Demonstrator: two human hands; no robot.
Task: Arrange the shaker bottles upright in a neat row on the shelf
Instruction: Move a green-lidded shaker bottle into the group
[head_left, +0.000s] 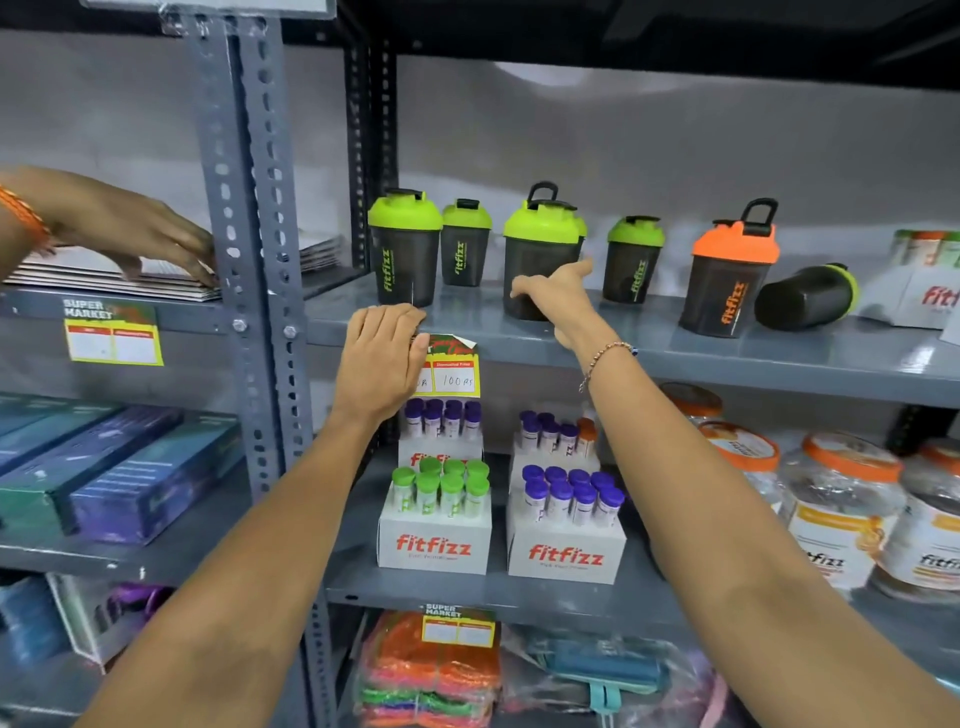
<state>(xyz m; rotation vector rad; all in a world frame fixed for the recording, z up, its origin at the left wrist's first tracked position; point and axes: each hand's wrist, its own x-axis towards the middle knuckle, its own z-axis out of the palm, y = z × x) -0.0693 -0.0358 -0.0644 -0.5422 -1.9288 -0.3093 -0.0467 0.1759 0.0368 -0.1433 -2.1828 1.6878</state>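
Observation:
Several dark shaker bottles stand on the grey shelf (727, 358). From the left: a large green-lidded bottle (404, 249), a smaller green-lidded one (465, 243) behind it, a large green-lidded bottle with a loop handle (540, 244), a small green-lidded one (632, 260), and an orange-lidded bottle (727, 275). One green-lidded bottle (805, 297) lies on its side at the right. My right hand (553, 291) grips the lower body of the loop-handled bottle. My left hand (382, 358) rests flat on the shelf's front edge, over a price tag (452, 371).
Another person's hand (150, 236) rests on stacked booklets on the left rack. A slotted steel upright (254, 218) divides the racks. White fitfizz packs (930, 291) sit at the shelf's right end. Tube boxes (434, 519) and jars (841, 514) fill the shelf below.

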